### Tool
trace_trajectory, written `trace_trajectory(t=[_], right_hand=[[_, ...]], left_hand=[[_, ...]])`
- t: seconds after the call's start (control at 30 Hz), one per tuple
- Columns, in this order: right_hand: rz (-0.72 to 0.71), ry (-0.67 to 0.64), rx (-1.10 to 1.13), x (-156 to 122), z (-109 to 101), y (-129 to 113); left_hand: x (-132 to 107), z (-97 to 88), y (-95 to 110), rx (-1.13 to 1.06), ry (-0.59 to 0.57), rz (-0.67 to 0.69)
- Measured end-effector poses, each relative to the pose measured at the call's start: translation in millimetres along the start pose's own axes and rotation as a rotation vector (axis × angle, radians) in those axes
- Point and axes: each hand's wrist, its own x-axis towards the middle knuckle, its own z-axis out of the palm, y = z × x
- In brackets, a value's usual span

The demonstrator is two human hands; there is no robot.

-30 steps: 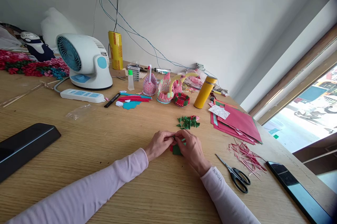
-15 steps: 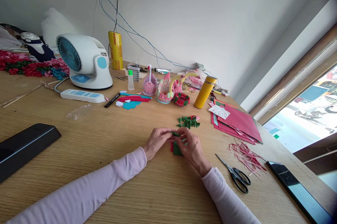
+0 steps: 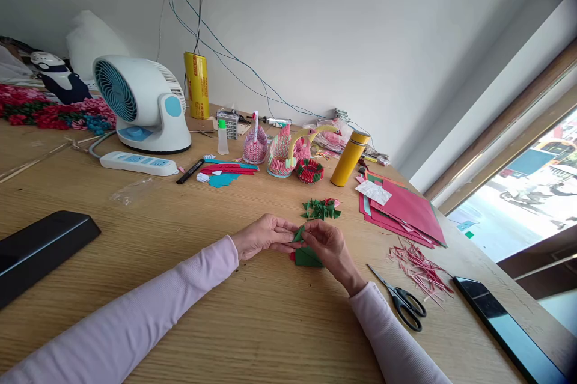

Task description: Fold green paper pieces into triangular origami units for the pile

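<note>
A small folded piece of green paper (image 3: 299, 234) is held between my two hands, just above the table. My left hand (image 3: 265, 235) pinches its left side between thumb and fingers. From the right, the thumb and forefinger of my right hand (image 3: 327, 246) grip its upper edge. Below them lie green paper pieces (image 3: 308, 257) with a bit of red paper (image 3: 292, 256) showing at the left; my right hand partly covers them. Just beyond my hands sits a heap of folded green paper triangles (image 3: 321, 210), with some pink among them.
Black-handled scissors (image 3: 406, 306), red paper strips (image 3: 421, 270) and a phone (image 3: 505, 324) lie to the right. Red paper sheets (image 3: 412, 210) and a yellow flask (image 3: 350, 158) are behind them. Paper swans (image 3: 280, 155), a red-green ring (image 3: 309, 171) and a fan (image 3: 144, 104) stand farther back.
The green paper has turned up and shows more between my fingers. My left hand has shifted slightly left, its fingers straighter. The view has moved a little.
</note>
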Motion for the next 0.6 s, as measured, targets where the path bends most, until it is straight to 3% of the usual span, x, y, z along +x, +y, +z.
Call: trace_trajectory(t=[0.13,0.27,0.43,0.6], right_hand=[[0.022,0.010,0.065,-0.2,2.9,-1.3],[-0.005,0.080,-0.054,-2.2,9.9,-4.7],[-0.063,0.173,-0.178,-4.7,19.3,-9.4],[-0.057,0.174,-0.225,-7.1,23.0,-16.2]], left_hand=[[4.9,6.7,-6.6,0.068,0.185,0.060],[11.1,16.5,-16.1,0.124,0.359,0.178],[14.0,20.6,-22.5,0.212,0.416,0.263],[12.6,22.1,-23.8,0.300,0.436,0.312]])
